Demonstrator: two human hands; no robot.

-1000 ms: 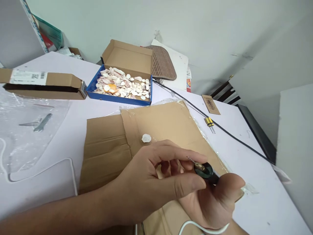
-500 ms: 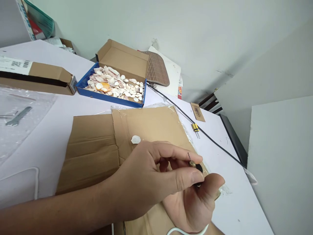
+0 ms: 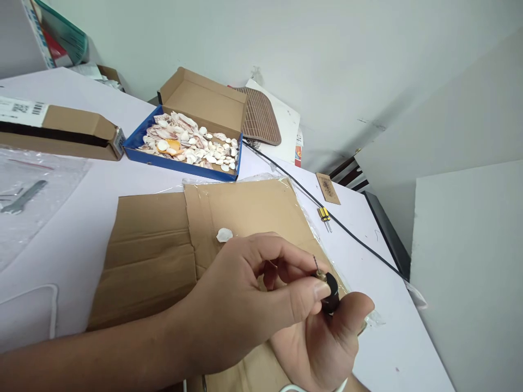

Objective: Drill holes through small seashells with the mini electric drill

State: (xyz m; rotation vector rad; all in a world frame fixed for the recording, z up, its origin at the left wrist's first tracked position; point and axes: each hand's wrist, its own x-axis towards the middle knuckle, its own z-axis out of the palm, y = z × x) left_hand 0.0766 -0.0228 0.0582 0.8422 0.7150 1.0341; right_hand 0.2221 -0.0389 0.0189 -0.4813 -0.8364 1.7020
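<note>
My right hand (image 3: 327, 348), palm up, is closed around the black body of a small drill (image 3: 333, 291), most of which is hidden by my fingers. A brass chuck (image 3: 321, 275) with a thin twisted bit (image 3: 316, 263) points up from it. My left hand (image 3: 253, 296) reaches across from the left and pinches the chuck between thumb and forefinger. Beneath both hands lies flattened cardboard (image 3: 245, 207). A single white shell (image 3: 224, 234) rests on it, just beyond my left hand. A white cord passes below my right wrist.
Behind the cardboard stands an open blue box (image 3: 180, 168) holding many shells (image 3: 183, 139). To its left is a long brown carton (image 3: 77, 125), near a wrench (image 3: 24, 197) on plastic wrap. Yellow-handled screwdrivers (image 3: 324, 214) and a black cable (image 3: 351, 233) lie at right.
My left thumb and forefinger have drawn back slightly to the left on the chuck, so more of the drill's black body shows. The view has shifted a little.
</note>
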